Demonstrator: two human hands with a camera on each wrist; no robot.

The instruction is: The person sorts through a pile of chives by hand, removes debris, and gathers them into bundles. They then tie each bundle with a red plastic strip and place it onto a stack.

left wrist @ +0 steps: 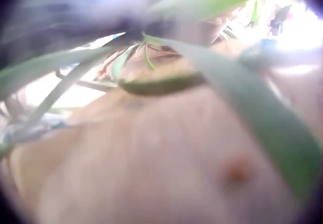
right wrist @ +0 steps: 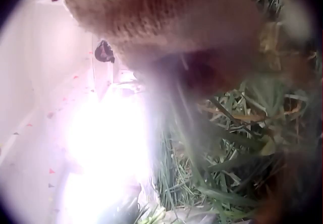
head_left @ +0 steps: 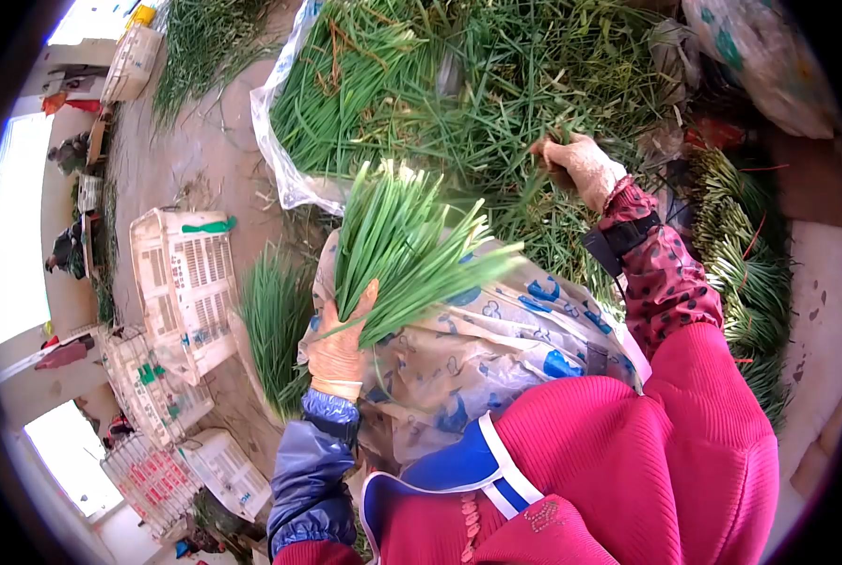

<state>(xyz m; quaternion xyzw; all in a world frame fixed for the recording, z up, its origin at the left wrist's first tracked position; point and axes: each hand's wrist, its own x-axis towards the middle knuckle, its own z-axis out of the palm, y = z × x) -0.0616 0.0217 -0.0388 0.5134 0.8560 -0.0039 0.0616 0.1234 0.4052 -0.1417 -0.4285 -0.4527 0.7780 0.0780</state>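
My left hand [head_left: 338, 354] grips the bunch [head_left: 390, 252], fanned forward-right; my right hand [head_left: 586, 169] (grip unclear) is nearer the pile [head_left: 520, 104].

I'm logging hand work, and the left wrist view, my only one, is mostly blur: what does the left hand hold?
Observer: In the head view, the left hand grips a bunch of long green leaves, pale ends away from the wrist.
Operator: And the other one?
Observer: The right hand is gloved, at the heap of loose leaves; I can't tell whether it grips any.
Operator: Anything past that arm?
Observer: Yes, more green bunches lie beyond the dotted sleeve.
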